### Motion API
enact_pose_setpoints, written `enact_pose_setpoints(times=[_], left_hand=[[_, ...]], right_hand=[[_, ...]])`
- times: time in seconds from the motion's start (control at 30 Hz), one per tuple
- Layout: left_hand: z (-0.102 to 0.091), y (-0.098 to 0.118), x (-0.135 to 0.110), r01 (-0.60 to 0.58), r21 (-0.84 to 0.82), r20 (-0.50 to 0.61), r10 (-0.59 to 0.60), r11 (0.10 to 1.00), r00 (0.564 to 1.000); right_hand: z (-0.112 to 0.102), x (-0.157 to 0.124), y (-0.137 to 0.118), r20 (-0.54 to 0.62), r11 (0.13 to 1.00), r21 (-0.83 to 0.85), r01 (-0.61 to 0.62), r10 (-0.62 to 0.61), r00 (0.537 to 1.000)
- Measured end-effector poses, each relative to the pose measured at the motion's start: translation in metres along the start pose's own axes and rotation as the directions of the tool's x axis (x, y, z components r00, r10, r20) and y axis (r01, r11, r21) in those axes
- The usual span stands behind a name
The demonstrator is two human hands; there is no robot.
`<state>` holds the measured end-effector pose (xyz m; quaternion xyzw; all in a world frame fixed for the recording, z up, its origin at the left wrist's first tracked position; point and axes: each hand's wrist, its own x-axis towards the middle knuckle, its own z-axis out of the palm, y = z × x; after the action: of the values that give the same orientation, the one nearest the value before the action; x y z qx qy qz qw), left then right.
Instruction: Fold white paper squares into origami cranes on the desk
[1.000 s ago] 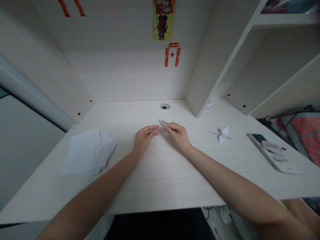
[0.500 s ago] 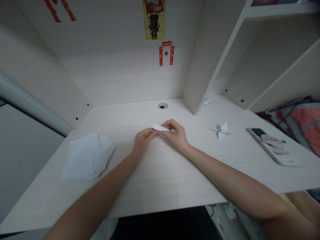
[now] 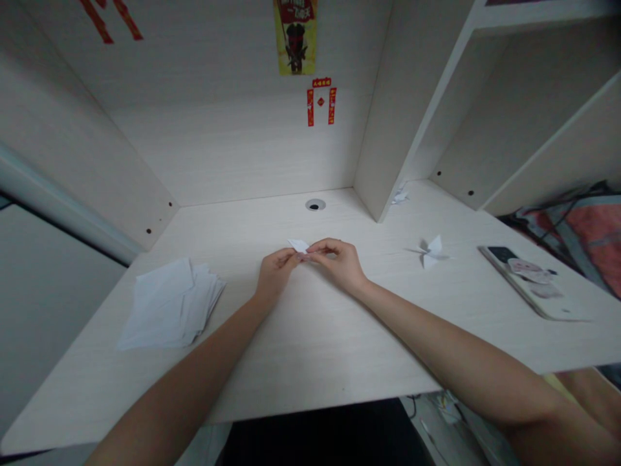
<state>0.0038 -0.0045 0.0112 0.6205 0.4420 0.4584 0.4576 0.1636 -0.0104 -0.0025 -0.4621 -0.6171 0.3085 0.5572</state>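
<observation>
A small folded piece of white paper [image 3: 297,245] is pinched between both my hands above the middle of the pale wooden desk [image 3: 310,349]. My left hand [image 3: 275,272] grips its near left part with closed fingertips. My right hand [image 3: 338,262] pinches it from the right, fingers curled. Only a small white corner of the paper shows past my fingers.
A loose stack of white paper sheets [image 3: 169,304] lies at the left. A finished folded paper figure [image 3: 429,251] sits at the right, a phone [image 3: 528,280] beyond it near the right edge. A cable hole [image 3: 315,205] is at the back; a shelf divider [image 3: 388,162] stands right of it.
The folded paper has been turned and gathered in between my fingers, so less of it shows now. Both hands stayed in the same spot on the desk.
</observation>
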Motion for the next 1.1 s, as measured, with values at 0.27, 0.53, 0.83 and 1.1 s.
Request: enact_pose_setpoints(times=[0.27,0.53,0.83,1.1], left_hand=[[0.0002,-0.0005,-0.0009,0.029,-0.037,-0.038,-0.030,0.999,0.999],[0.0004,0.0022,-0.0022,0.022,-0.017,-0.042,-0.022,1.000,0.999],[-0.0011,-0.0026,-0.0007,0.012,0.002,-0.091,-0.012,1.000,0.996],[0.0019,0.0013,-0.0039,0.036,-0.040,-0.097,-0.040,0.999,0.995]], right_hand=[[-0.0001,-0.0003,-0.0050,0.013,0.999,0.040,0.016,-0.016,1.000],[-0.0013,0.0036,-0.0044,0.038,0.992,0.100,-0.074,0.071,0.997],[0.0030,0.0022,-0.0048,0.088,0.969,0.193,-0.153,0.138,0.987],[0.0031,0.0027,0.0028,0.076,0.979,0.158,-0.130,0.119,0.990]])
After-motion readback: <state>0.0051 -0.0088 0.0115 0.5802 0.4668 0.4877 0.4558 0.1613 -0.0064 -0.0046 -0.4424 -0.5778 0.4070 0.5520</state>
